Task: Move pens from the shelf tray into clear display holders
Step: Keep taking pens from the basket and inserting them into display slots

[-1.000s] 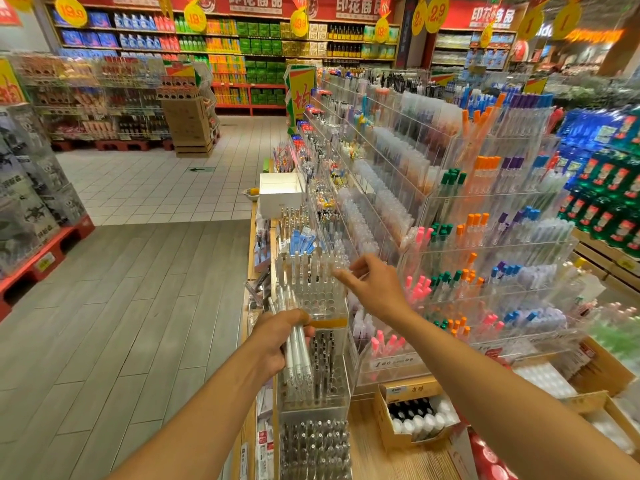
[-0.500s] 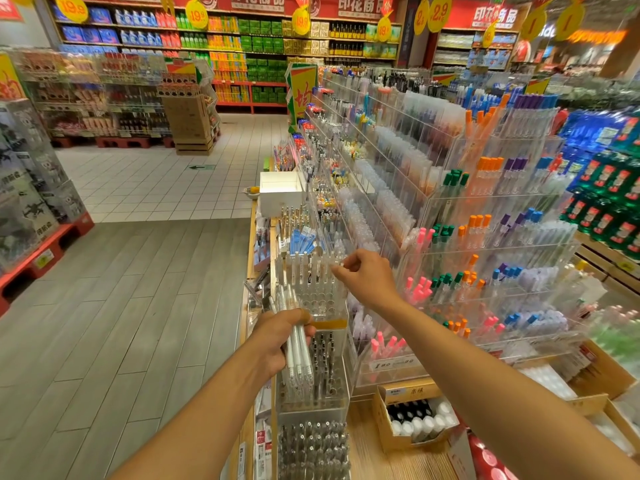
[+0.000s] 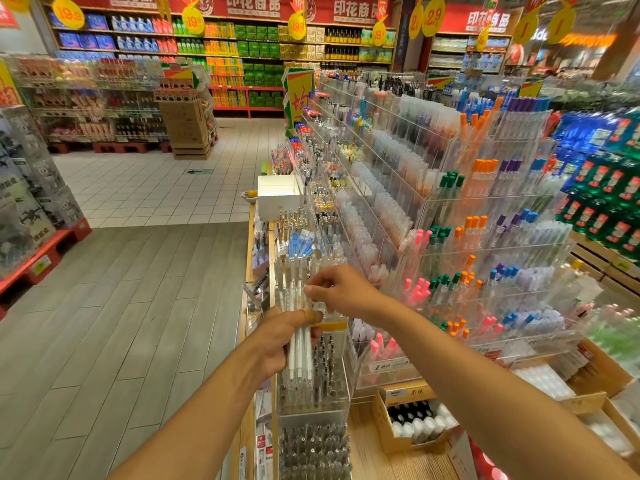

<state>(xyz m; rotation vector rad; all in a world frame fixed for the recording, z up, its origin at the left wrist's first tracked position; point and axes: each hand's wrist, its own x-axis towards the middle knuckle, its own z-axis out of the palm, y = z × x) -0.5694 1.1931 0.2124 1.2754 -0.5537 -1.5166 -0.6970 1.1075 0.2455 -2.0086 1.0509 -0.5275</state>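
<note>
Your left hand point(image 3: 277, 341) is wrapped around a bundle of white pens point(image 3: 300, 344), thumb pressed across the front of them, holding them upright and tilted slightly away from you. Right behind that grip, and touching the bundle, stands a clear display holder point(image 3: 332, 382) full of dark-tipped pens, with a yellow label strip point(image 3: 333, 326) just beside your thumb. Below your left hand sits a second clear holder point(image 3: 313, 448) packed with silvery pen tips. Just above the bundle, your right hand point(image 3: 341, 289) has its fingers curled and its fingertips point(image 3: 309, 289) pinched together at the top of the white pens; whether they actually hold one pen you cannot tell through the blur. Right of that hand, tiered clear racks point(image 3: 485, 271) carry pens with pink, green, orange, purple and blue caps. Lower right of your forearm, an open cardboard box point(image 3: 398, 431) holds black and white bottles. Beyond both hands a white box point(image 3: 278, 197) sits on the counter edge, and far off, across the tiled floor point(image 3: 145, 188), stocked shelves point(image 3: 225, 46) run under red banners.
</note>
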